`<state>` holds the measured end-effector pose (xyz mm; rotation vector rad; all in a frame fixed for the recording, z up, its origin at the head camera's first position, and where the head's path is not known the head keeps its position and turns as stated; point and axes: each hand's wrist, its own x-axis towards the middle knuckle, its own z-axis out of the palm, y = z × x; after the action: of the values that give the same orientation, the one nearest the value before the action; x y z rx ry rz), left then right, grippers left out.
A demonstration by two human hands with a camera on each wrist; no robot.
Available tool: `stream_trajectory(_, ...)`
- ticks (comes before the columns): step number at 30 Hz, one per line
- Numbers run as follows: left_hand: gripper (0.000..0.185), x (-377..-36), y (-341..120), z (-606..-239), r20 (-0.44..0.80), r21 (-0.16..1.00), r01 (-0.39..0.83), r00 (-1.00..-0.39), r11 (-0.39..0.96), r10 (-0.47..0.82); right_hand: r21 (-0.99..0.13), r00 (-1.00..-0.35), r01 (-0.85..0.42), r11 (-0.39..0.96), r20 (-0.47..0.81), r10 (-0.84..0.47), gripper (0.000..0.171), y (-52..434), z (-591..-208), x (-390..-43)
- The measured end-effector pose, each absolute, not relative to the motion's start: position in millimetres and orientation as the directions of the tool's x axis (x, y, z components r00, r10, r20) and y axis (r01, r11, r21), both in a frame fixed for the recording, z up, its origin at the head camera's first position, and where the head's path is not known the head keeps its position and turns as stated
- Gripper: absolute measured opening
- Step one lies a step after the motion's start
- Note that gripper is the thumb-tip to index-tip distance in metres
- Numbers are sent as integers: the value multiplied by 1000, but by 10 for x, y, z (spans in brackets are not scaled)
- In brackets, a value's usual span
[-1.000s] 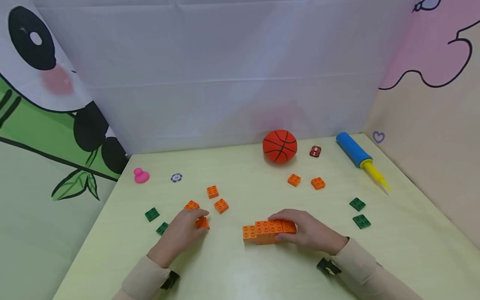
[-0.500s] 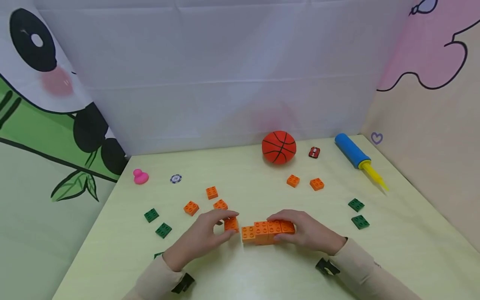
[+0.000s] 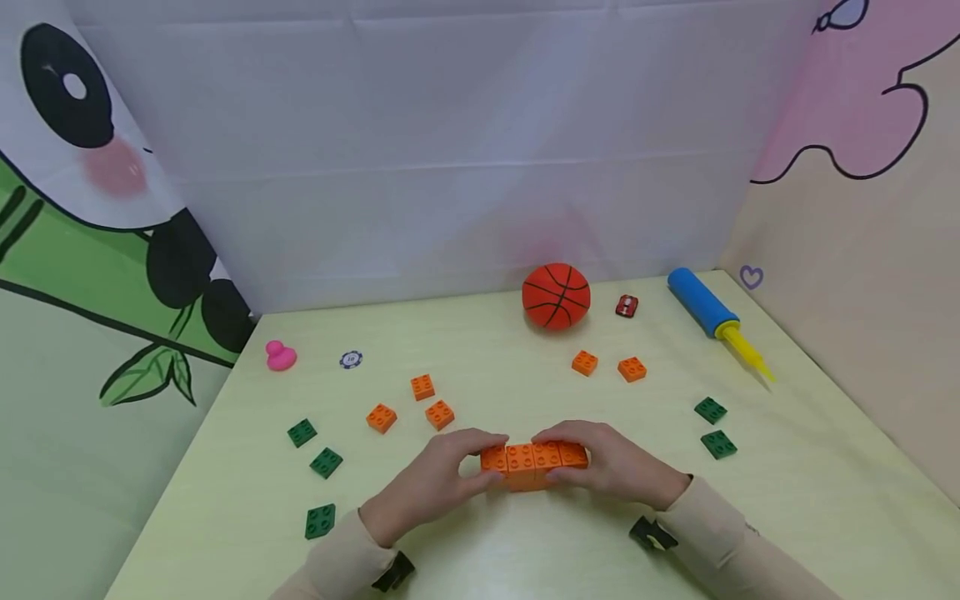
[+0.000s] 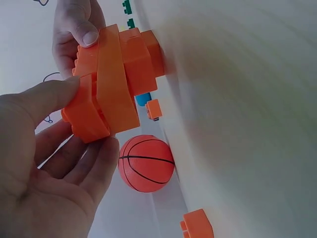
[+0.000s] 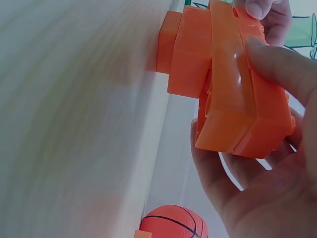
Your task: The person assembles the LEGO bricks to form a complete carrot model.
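Observation:
In the middle of the table, my left hand [image 3: 431, 479] and right hand [image 3: 618, 467] meet at a stack of orange toy building bricks [image 3: 530, 477]. Thumb and fingers of the left hand pinch an orange brick [image 4: 85, 111] at the top left end of the stack. A narrow gap shows under that brick in the left wrist view, so it looks not fully pressed down. At the other end, the right hand grips the stack [image 5: 230, 99] between thumb and fingers. The stack is wide above and steps in to a narrower foot below, near the table.
Loose orange bricks [image 3: 381, 418] lie left of centre and more orange bricks [image 3: 585, 362] at back right. Green bricks [image 3: 326, 462] sit left, other green bricks [image 3: 718, 444] right. Farther back are a pink duck [image 3: 281, 357], chip [image 3: 351, 359], basketball [image 3: 557, 297], toy car [image 3: 627, 306] and blue-yellow pump [image 3: 705, 304].
My left hand has carried an orange brick rightward from the loose ones and set it on the stack's left end. The right hand keeps its grip, nearly still.

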<state>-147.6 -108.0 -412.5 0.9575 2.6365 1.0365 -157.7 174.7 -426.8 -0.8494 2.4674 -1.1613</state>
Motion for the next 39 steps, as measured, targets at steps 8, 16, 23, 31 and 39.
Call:
stream_trajectory(8,52,-1495,-1069,-4157,19,707,444,-790,551,613,-779,-790,-375,503,-16,-614,51,1745,-4261,-1572)
stream_trajectory(16,56,-1553,-1071,-4195,-58,797,330,-792,506,607,-775,-794,-379,505,-7,-608,52,1756,-4263,-1584)
stream_trajectory(23,57,-1576,-1077,-4195,-42,807,343,-778,480,627,-784,-794,-372,496,-8,-608,52,1757,-4242,-1601)
stream_trajectory(31,57,-1567,-1081,-4196,-34,820,334,-782,465,622,-789,-792,-368,492,-11,-610,51,1747,-4244,-1618)
stream_trajectory(39,56,-1575,-1072,-4227,-54,826,313,-785,469,618,-787,-794,-365,497,-14,-607,52,1752,-4281,-1612)
